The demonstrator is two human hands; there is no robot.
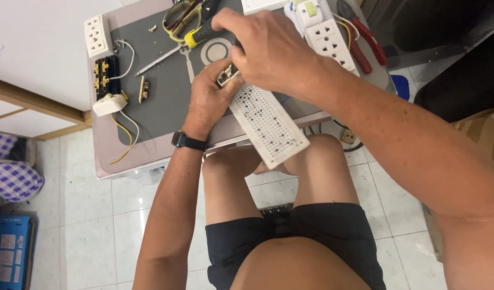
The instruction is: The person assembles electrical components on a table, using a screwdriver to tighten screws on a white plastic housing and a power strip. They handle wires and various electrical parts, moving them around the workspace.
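My left hand (206,99) grips the upper end of a long white perforated casing (268,126) that juts off the table's front edge over my knees. My right hand (271,51) holds a screwdriver with a yellow and black handle (198,35), its fingers pressed down on the metal part (225,75) at the top end of the casing. A black watch (188,141) sits on my left wrist.
On the grey mat (161,91) lie a white socket block (98,35), an opened socket base with brass contacts and wires (106,78), a thin metal rod (155,60) and scissors (180,16). A white power strip (327,35) and red pliers (359,37) lie at the right.
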